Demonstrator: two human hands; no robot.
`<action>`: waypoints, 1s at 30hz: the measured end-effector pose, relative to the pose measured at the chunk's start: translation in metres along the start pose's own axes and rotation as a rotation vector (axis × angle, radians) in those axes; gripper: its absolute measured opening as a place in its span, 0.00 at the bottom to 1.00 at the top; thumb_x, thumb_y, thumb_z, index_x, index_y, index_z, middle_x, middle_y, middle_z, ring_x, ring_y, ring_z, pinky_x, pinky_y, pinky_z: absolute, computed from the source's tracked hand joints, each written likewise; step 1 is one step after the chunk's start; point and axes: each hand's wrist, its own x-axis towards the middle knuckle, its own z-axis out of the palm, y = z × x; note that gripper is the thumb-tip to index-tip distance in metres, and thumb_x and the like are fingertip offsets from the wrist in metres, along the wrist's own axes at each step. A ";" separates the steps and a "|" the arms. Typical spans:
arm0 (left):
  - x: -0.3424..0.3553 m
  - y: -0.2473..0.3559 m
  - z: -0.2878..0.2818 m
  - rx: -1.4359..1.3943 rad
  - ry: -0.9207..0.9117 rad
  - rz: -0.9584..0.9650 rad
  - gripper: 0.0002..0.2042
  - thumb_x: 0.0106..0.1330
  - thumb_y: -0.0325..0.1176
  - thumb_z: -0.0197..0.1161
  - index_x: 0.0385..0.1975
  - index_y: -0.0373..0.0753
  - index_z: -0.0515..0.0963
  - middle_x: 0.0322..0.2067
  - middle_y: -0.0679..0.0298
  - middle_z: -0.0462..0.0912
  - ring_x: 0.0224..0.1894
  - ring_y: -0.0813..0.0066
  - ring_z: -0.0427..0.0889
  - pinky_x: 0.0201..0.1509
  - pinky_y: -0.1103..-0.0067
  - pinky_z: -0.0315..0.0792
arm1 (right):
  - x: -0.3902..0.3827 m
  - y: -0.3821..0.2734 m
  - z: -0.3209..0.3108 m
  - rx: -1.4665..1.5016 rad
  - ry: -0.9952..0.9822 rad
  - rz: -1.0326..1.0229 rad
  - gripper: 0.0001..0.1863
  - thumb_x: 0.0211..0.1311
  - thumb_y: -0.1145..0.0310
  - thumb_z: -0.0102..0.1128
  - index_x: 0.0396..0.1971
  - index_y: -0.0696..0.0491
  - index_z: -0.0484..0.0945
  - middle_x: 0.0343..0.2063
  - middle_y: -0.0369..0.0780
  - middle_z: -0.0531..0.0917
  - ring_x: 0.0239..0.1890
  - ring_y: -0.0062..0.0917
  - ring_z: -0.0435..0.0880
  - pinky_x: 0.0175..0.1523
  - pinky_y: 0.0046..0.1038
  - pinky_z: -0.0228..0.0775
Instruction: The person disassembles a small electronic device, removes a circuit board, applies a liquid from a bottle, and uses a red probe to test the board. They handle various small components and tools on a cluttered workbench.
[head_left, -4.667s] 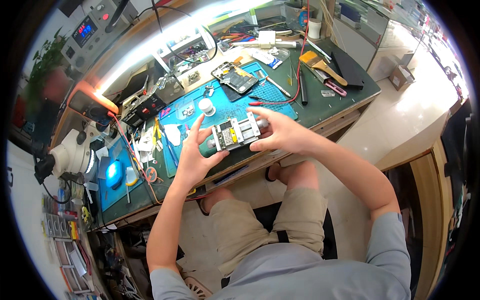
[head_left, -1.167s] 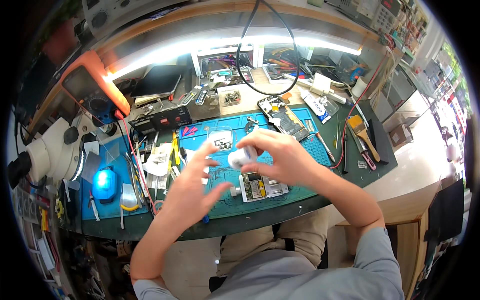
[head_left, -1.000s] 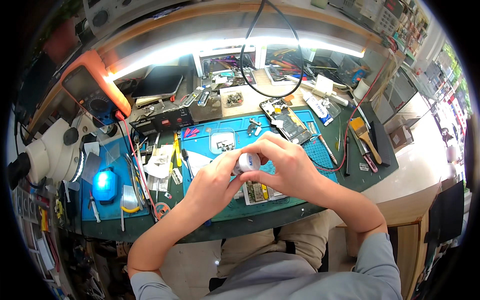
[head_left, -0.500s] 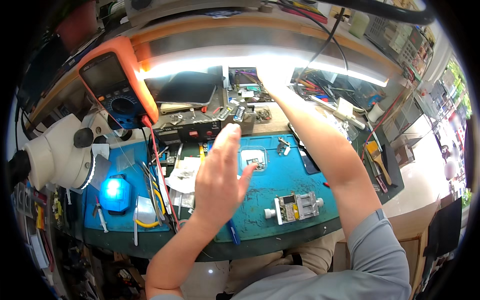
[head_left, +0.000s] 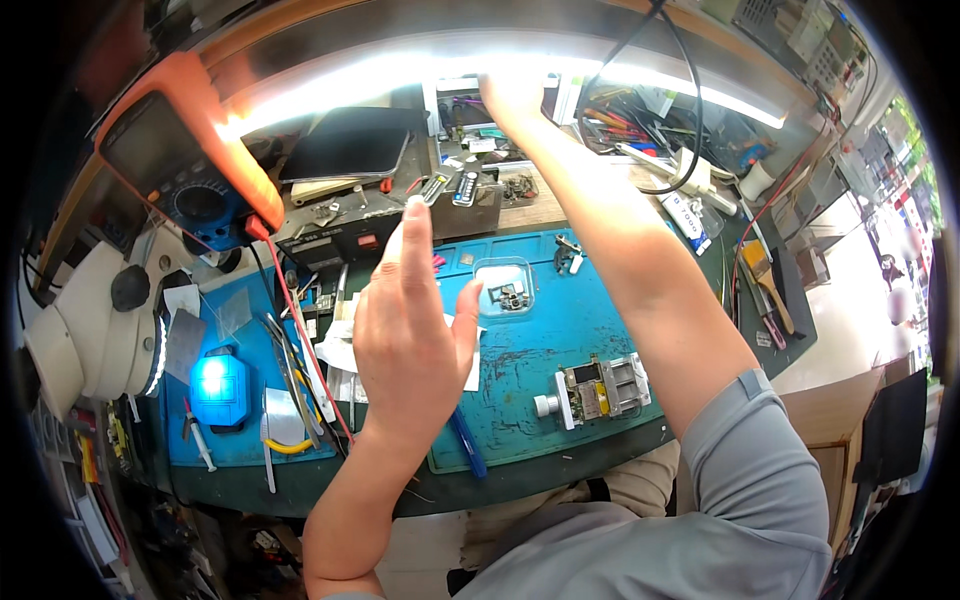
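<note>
My left hand (head_left: 405,325) is raised above the blue mat, fingers stretched out and thumb apart, with nothing in it. White paper (head_left: 345,345) lies partly hidden behind it. Beside its thumb sits a small clear tray (head_left: 504,290) holding tiny metal parts. My right arm reaches far across the bench, and my right hand (head_left: 512,100) is in the lamp's glare by a compartment of tools; its fingers are washed out. Below my right forearm, a metal clamp fixture (head_left: 603,390) with a circuit board in it rests on the mat. A blue pen (head_left: 467,443) lies at the mat's front.
An orange multimeter (head_left: 185,165) and a white microscope (head_left: 85,330) stand at the left. Near them are a lit blue device (head_left: 219,388), a syringe (head_left: 199,436) and tweezers (head_left: 268,440). A bright tube lamp (head_left: 330,95) spans the back. Brushes (head_left: 768,295) lie at the right.
The view has shifted, with the multimeter and bench back sitting further left and higher. My left hand appears further left and more upright, still open. My right arm still reaches toward the lamp.
</note>
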 end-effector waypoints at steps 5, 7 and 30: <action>0.005 -0.003 0.004 -0.003 -0.027 -0.031 0.42 0.63 0.26 0.71 0.75 0.31 0.53 0.59 0.43 0.77 0.56 0.52 0.83 0.60 0.65 0.77 | 0.000 0.012 -0.007 -0.005 0.010 -0.009 0.06 0.51 0.70 0.61 0.25 0.56 0.84 0.25 0.49 0.84 0.29 0.45 0.84 0.35 0.47 0.76; 0.006 -0.005 0.002 -0.008 -0.035 -0.059 0.37 0.65 0.25 0.69 0.74 0.34 0.59 0.55 0.49 0.82 0.50 0.59 0.86 0.52 0.68 0.79 | 0.002 0.005 -0.012 0.048 -0.039 0.051 0.07 0.53 0.70 0.60 0.24 0.57 0.84 0.25 0.49 0.84 0.30 0.46 0.85 0.37 0.47 0.77; -0.009 -0.011 0.027 -0.047 -0.527 -0.042 0.44 0.53 0.35 0.79 0.72 0.39 0.65 0.59 0.59 0.79 0.63 0.60 0.73 0.70 0.64 0.54 | -0.135 0.099 -0.445 0.350 -0.965 0.201 0.13 0.58 0.64 0.72 0.41 0.51 0.84 0.36 0.37 0.82 0.42 0.32 0.79 0.48 0.35 0.75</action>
